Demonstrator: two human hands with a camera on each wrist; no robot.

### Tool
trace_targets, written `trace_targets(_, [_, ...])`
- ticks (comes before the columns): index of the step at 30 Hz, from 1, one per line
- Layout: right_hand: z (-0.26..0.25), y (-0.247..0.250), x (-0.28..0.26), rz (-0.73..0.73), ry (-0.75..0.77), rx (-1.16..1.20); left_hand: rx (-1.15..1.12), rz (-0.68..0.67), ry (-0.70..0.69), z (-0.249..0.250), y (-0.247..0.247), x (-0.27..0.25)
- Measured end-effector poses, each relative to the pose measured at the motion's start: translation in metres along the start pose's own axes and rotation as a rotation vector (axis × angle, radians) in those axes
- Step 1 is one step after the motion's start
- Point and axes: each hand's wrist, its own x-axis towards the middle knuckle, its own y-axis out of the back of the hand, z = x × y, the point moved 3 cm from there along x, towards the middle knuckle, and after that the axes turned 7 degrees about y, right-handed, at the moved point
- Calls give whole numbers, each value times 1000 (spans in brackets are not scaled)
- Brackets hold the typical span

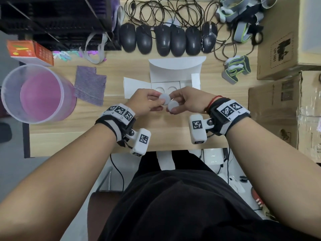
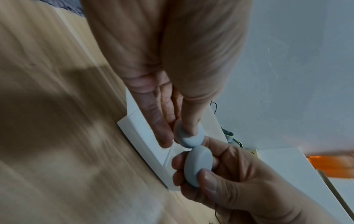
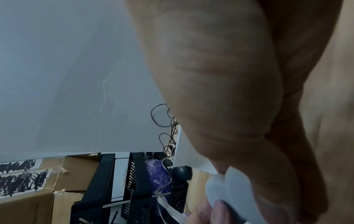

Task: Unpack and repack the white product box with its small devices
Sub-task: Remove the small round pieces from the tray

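The white product box (image 1: 175, 70) lies open in the middle of the wooden desk, lid flap raised at the back. Its insert (image 1: 165, 86) shows two round recesses with nothing in them. My left hand (image 1: 160, 100) pinches one round white device (image 1: 164, 98) between thumb and fingers just in front of the box. My right hand (image 1: 173, 109) grips a second round white device (image 1: 174, 106); the two discs touch edge to edge. In the left wrist view the left hand's disc (image 2: 190, 140) sits above the right hand's disc (image 2: 198, 165), over the box (image 2: 145, 141).
A row of black computer mice (image 1: 166, 40) with tangled cables lies behind the box. A translucent bucket (image 1: 10, 94), a purple cloth (image 1: 90, 84) and an orange carton (image 1: 29, 51) sit left. Cardboard boxes (image 1: 286, 49) and grey-green gloves (image 1: 238, 68) stand right.
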Motion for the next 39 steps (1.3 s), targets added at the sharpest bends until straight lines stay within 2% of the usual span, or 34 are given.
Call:
trace_targets(5, [-6, 1, 3, 101, 37, 129, -114, 37, 15, -3, 10, 2])
trace_targets(11, [-16, 8, 2, 283, 168, 106, -138, 82, -11, 0, 16, 4])
trace_targets(14, [-18, 9, 2, 304, 181, 98, -114, 80, -22, 4, 16, 5])
trace_targets(18, [-8, 13, 11, 363, 72, 22, 58, 189, -42, 2, 20, 13])
trace_targets(22, [8, 16, 30, 494, -73, -382, 457, 389, -50, -1, 20, 28])
trace_targets(25, [19, 16, 45, 542, -171, -524, 610, 415, -38, 1, 10, 41])
trace_targets(29, [30, 18, 58, 612, -197, -506, 697, 451, -20, 4, 3, 61])
trace_targets(33, [32, 20, 64, 608, -153, -467, 776, 463, -38, 6, 4, 72])
trace_targets(39, [37, 24, 65, 629, -132, -420, 745, 434, -47, 3, 9, 81])
